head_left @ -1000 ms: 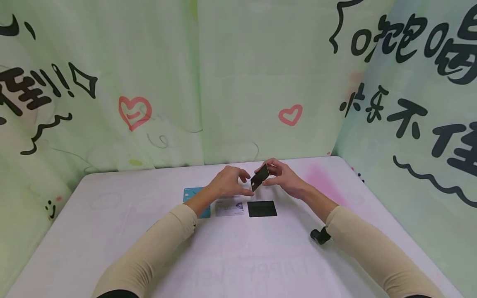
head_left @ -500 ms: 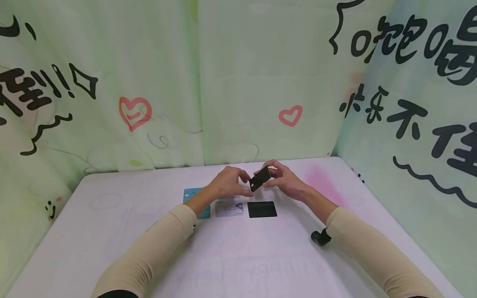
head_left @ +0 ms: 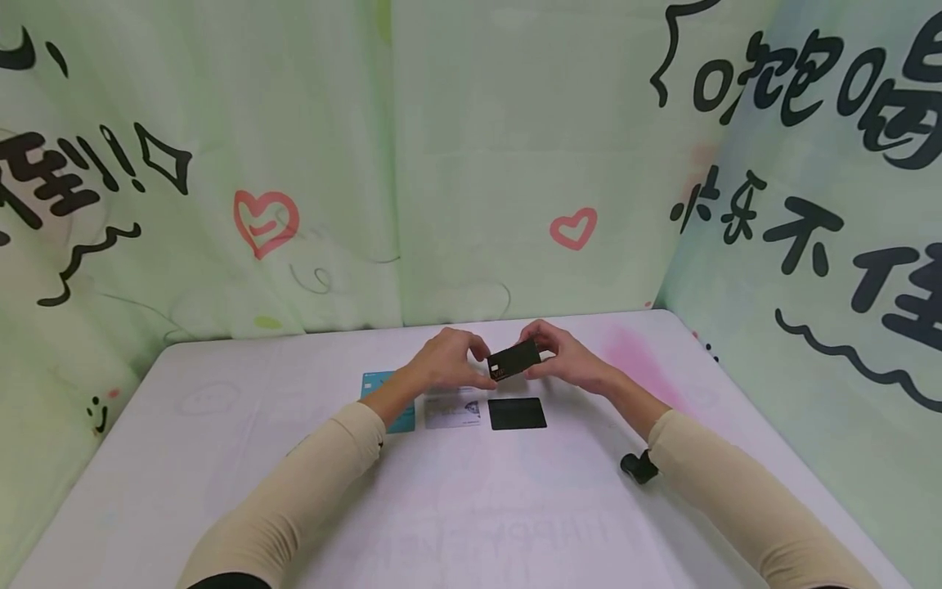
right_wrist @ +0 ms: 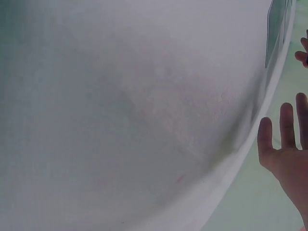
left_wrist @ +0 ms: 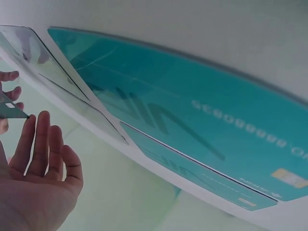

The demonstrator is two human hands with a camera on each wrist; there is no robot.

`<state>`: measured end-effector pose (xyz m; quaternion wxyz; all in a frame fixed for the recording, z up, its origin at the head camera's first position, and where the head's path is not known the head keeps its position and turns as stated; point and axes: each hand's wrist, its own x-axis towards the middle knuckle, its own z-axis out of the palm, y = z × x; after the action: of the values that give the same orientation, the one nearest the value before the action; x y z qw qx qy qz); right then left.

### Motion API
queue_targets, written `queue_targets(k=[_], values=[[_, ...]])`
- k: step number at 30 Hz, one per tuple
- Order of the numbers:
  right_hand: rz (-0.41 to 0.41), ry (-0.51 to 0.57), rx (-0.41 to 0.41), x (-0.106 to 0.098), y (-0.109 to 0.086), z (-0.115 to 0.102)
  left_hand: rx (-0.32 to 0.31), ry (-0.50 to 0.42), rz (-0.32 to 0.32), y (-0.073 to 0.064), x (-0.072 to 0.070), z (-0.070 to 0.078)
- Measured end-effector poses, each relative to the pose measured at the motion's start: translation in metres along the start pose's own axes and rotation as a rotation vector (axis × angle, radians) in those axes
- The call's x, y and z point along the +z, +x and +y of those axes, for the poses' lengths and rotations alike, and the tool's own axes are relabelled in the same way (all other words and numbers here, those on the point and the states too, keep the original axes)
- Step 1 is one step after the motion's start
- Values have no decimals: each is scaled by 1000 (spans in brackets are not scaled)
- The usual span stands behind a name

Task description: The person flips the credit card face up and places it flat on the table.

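A black bank card with a small chip is held up off the table between my two hands. My right hand pinches its right end. The thumb and index finger of my left hand are at its left corners; in the left wrist view a fingertip touches a corner of the card. Just below lies a second black card, flat on the table. Left of it is a pale card, and under my left wrist are teal bank cards, partly hidden by the arm.
The white-covered table spreads out around the cards. Its far edge meets a pale green curtain with drawn hearts and writing. A small black device sits at my right cuff. Pale cards lie beside the teal ones.
The held black card has turned from steeply tilted to nearly level, its face more toward the head camera. My right hand has shifted slightly down and right; my left hand has barely moved.
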<state>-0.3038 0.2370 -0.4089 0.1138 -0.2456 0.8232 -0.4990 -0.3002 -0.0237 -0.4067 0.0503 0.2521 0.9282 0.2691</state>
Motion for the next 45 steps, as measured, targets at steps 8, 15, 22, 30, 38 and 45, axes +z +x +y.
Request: queue_targets(k=[8, 15, 22, 30, 38, 45], values=[[12, -304, 47, -1, 1, 1, -17, 38, -18, -1, -3, 0], [11, -399, 56, -1, 4, 0, -42, 83, -22, 2, -2, 0], [10, -449, 71, 0, 7, 3, -76, 125, -53, 6, -1, 1], [9, -512, 80, 2, 10, 6, -75, 169, -54, 9, 1, 1], [12, -560, 96, 5, 12, 8, -92, 173, -59, 7, 5, 3], [7, -566, 121, 7, 12, 7, -98, 157, -64, 5, 8, 2]])
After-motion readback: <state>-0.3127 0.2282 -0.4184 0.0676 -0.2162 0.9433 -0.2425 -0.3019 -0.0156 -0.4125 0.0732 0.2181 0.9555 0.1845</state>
